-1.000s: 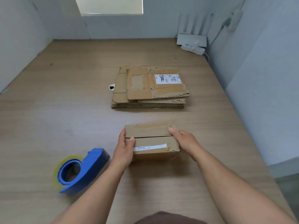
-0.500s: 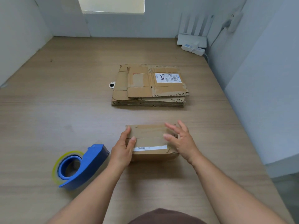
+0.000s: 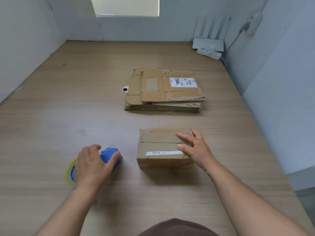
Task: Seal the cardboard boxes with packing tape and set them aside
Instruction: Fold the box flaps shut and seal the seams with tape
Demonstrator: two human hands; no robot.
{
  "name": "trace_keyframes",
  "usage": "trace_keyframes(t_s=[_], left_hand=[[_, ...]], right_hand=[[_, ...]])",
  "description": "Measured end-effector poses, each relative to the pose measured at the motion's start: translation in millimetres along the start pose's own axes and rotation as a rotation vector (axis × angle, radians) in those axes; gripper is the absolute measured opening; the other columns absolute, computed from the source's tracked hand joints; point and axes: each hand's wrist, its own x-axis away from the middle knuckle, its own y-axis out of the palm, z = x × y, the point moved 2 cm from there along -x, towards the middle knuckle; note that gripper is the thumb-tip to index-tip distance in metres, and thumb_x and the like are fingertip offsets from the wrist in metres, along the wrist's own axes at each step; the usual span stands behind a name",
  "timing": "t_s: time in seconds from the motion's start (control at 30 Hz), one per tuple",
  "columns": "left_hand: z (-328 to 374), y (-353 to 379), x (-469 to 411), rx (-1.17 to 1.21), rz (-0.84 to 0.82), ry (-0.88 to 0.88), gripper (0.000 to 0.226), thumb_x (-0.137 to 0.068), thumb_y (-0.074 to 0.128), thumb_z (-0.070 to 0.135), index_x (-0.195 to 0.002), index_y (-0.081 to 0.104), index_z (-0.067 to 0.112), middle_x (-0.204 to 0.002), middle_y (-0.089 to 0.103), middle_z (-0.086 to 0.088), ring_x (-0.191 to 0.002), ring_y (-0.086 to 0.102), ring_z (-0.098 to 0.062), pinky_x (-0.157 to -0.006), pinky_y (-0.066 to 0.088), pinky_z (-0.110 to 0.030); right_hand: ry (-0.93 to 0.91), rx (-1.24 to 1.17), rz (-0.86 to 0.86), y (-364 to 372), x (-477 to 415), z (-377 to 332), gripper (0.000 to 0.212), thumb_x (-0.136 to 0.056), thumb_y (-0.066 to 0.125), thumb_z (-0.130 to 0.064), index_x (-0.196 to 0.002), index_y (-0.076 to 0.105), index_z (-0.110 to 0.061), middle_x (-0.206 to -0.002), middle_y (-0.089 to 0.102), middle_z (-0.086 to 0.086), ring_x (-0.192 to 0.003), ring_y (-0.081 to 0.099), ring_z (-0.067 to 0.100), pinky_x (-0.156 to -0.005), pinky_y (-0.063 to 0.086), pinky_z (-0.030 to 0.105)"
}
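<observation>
Box (image 3: 158, 147), likely light and stiff, is pinned under the flat, spread right hand (image 3: 197, 150); tape dispenser (image 3: 109, 155) is gripped by the curled left hand (image 3: 90, 166).

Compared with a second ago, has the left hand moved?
Yes. The left hand has gone left, off the small box, onto the tape dispenser.

The left hand (image 3: 92, 165) covered most of the tape dispenser (image 3: 110, 155). Print on the label (image 3: 164, 152) of the cardboard box (image 3: 158, 161) was too small to read.
</observation>
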Motion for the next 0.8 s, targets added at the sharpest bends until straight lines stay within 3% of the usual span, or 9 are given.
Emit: trace_keyframes(t_s=[0.13, 0.23, 0.33, 0.47, 0.63, 0.8], left_hand=[[-19.6, 11.2, 15.8, -0.194, -0.175, -0.154, 0.074, -0.071, 0.067, 0.065, -0.111, 0.051, 0.004, -0.107, 0.061, -0.013, -0.102, 0.056, -0.033, -0.077, 0.044, -0.038], [-16.8, 11.7, 10.3, -0.224, -0.276, -0.251, 0.064, -0.078, 0.061, 0.064, -0.104, 0.039, 0.009, -0.091, 0.06, -0.006, -0.082, 0.057, -0.027, -0.065, 0.04, -0.032], [-19.7, 6.9, -4.4, -0.132, -0.33, -0.304, 0.057, -0.076, 0.068, 0.058, -0.097, 0.05, 0.008, -0.089, 0.062, -0.005, -0.077, 0.056, -0.026, -0.067, 0.046, -0.033], [6.3, -19.9, -12.0, 0.045, -0.34, -0.137, 0.039, -0.076, 0.07, 0.051, -0.097, 0.055, 0.023, -0.085, 0.06, 0.005, -0.072, 0.058, -0.016, -0.06, 0.046, -0.029], [85.4, -52.8, -14.1, 0.247, -0.452, 0.155, 0.039, -0.075, 0.075, 0.048, -0.103, 0.057, 0.028, -0.091, 0.061, 0.009, -0.079, 0.058, -0.009, -0.057, 0.045, -0.025], [130.6, -35.9, -14.1, 0.022, -0.664, 0.366, 0.052, -0.072, 0.075, 0.054, -0.113, 0.057, 0.027, -0.101, 0.063, 0.006, -0.089, 0.06, -0.012, -0.078, 0.056, -0.034]], right_hand=[[-0.022, 0.08, 0.008, -1.8, 0.2, -1.3, 0.043, -0.084, 0.072, -0.021, -0.124, 0.061, -0.033, -0.155, 0.02, 0.004, -0.144, 0.018, 0.017, -0.107, 0.015, 0.02], [-0.024, 0.086, 0.006, -2.6, -0.7, -1.9, 0.043, -0.084, 0.072, -0.022, -0.123, 0.062, -0.034, -0.154, 0.021, 0.004, -0.144, 0.019, 0.017, -0.108, 0.016, 0.021], [-0.024, 0.091, 0.006, -3.2, -2.2, -1.9, 0.043, -0.083, 0.073, -0.021, -0.123, 0.062, -0.034, -0.154, 0.022, 0.005, -0.144, 0.019, 0.016, -0.109, 0.015, 0.02], [-0.027, 0.091, -0.004, -3.7, -2.7, -1.6, 0.043, -0.083, 0.073, -0.022, -0.124, 0.062, -0.033, -0.154, 0.023, 0.005, -0.144, 0.019, 0.016, -0.109, 0.015, 0.02], [-0.026, 0.076, 0.007, -3.3, -3.9, 0.0, 0.042, -0.082, 0.074, -0.023, -0.121, 0.063, -0.035, -0.153, 0.023, 0.005, -0.143, 0.02, 0.017, -0.112, 0.017, 0.024], [-0.017, 0.076, 0.019, -3.2, -4.6, 2.6, 0.043, -0.081, 0.074, -0.025, -0.121, 0.063, -0.036, -0.153, 0.023, 0.002, -0.142, 0.022, 0.017, -0.112, 0.02, 0.025]])
